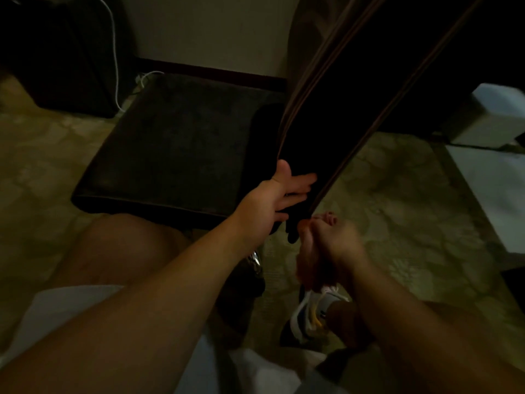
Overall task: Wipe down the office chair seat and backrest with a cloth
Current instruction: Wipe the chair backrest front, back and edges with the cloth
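Cable [115, 61], white, hangs down the dim wall at far left to the patterned floor [42, 155]. Right of it sits the dark chair seat [170, 143], its backrest [355, 109] slanting up to the right. The left hand [272, 200] lies on the backrest's lower end, fingers straight and spread. Just right, the right hand [326, 245] is curled tight round the orange cloth [305, 263], beside the backrest's edge. A sneaker [309, 317] shows below.
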